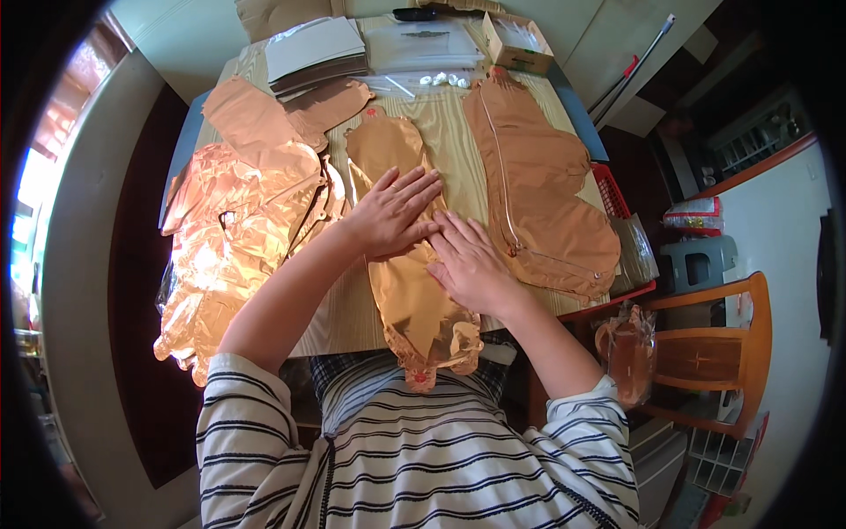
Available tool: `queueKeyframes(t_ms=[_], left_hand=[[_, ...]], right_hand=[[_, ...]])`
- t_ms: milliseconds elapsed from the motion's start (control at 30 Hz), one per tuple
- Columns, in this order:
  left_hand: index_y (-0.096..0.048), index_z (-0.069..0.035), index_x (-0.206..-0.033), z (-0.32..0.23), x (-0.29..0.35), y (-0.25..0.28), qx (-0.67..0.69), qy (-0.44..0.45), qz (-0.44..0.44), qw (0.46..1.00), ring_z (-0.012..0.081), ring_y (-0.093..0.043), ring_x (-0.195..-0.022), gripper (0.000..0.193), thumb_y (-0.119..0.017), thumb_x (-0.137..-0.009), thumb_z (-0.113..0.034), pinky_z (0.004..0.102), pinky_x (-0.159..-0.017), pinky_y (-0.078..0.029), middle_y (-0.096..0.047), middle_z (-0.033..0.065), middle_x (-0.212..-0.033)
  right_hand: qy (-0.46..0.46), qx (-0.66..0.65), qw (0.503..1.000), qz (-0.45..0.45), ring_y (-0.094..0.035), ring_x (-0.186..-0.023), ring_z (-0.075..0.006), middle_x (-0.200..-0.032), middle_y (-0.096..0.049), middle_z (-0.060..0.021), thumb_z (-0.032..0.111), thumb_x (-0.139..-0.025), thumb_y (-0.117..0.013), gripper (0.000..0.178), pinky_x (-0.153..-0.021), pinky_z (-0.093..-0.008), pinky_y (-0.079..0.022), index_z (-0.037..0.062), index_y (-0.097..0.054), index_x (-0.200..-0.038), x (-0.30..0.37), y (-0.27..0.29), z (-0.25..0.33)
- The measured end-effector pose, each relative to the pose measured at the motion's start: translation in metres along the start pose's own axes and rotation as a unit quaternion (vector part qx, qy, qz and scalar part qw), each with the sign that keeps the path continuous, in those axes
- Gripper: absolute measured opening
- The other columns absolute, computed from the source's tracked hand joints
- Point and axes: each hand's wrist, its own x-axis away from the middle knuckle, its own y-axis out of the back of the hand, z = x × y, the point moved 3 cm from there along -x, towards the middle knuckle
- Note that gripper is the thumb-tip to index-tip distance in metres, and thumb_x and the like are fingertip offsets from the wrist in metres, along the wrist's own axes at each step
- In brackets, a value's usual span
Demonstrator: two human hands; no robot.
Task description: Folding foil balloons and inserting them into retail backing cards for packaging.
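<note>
A long copper-coloured foil balloon (401, 300) lies flat in front of me, its near end hanging over the table's edge against my lap. Across its middle rests my left hand (394, 210), palm down with the fingers stretched out to the right. My right hand (471, 260) lies flat beside it, fingers pointing up and left, its fingertips close to the left hand. Neither hand grips anything. To the left sits a pile of crinkled, shiny foil balloons (233, 238). On the right, matte foil balloons (542, 185) are spread out with a thin pale cord along them.
At the table's (445, 132) far side are a stack of grey-white cards (315, 48), clear plastic bags (423, 44), small white bundles (445, 79) and a cardboard box (517, 44). A red basket (610, 191) stands at the right edge. A wooden chair (705, 344) bears a wrapped copper-coloured package (628, 348).
</note>
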Motion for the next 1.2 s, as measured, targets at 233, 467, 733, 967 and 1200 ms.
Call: queueKeyframes(t_ms=[233, 467, 733, 967, 1200], left_hand=[[-0.038, -0.001, -0.153, 0.0, 0.001, -0.001, -0.008, -0.002, -0.027, 1.0, 0.0349, -0.032, -0.15, 0.067, -0.047, -0.103, -0.045, 0.055, -0.121, -0.021, -0.037, 0.0178, -0.16], [-0.039, -0.001, -0.152, 0.0, 0.002, -0.002, -0.006, 0.003, -0.021, 1.0, 0.0342, -0.032, -0.15, 0.066, -0.049, -0.102, -0.043, 0.0544, -0.121, -0.022, -0.038, 0.0172, -0.159], [-0.039, -0.001, -0.152, -0.001, 0.001, -0.001, -0.003, 0.007, -0.02, 1.0, 0.0341, -0.033, -0.149, 0.066, -0.05, -0.102, -0.043, 0.0538, -0.122, -0.021, -0.039, 0.0169, -0.159], [-0.039, -0.006, -0.153, 0.0, 0.001, 0.008, 0.067, 0.041, -0.068, 0.995, 0.0345, -0.033, -0.149, 0.064, -0.052, -0.101, -0.041, 0.054, -0.122, -0.022, -0.038, 0.0176, -0.159], [-0.034, -0.006, -0.156, -0.012, 0.033, 0.039, 0.022, 0.135, -0.094, 0.986, 0.0391, -0.029, -0.15, 0.069, -0.053, -0.1, -0.042, 0.0534, -0.123, -0.019, -0.035, 0.0209, -0.159]], right_hand=[[-0.022, -0.122, 0.992, -0.011, -0.037, -0.146, -0.0372, -0.153, -0.046, -0.0208, 0.031, -0.104, -0.051, 0.05, -0.121, -0.0497, -0.026, -0.0025, -0.052, -0.14, -0.001, 0.013, -0.021], [0.048, 0.037, 0.998, 0.007, -0.044, -0.139, -0.0374, -0.148, -0.052, -0.017, 0.031, -0.097, -0.06, 0.054, -0.12, -0.0547, -0.026, 0.0003, -0.054, -0.141, 0.037, 0.028, -0.006], [0.075, 0.002, 0.997, 0.026, -0.047, -0.138, -0.0368, -0.147, -0.053, -0.0145, 0.034, -0.096, -0.063, 0.062, -0.12, -0.0558, -0.027, 0.0054, -0.047, -0.148, 0.091, 0.036, 0.001], [0.074, -0.083, 0.989, -0.102, -0.054, -0.131, -0.0329, -0.142, -0.058, -0.0161, 0.023, -0.096, -0.064, 0.047, -0.114, -0.0507, -0.038, 0.004, -0.057, -0.138, 0.048, 0.042, -0.015], [0.059, -0.009, 0.997, -0.058, -0.047, -0.134, -0.0362, -0.141, -0.057, -0.016, 0.02, -0.093, -0.065, 0.042, -0.116, -0.0481, -0.035, 0.0017, -0.061, -0.13, 0.005, 0.016, -0.023]])
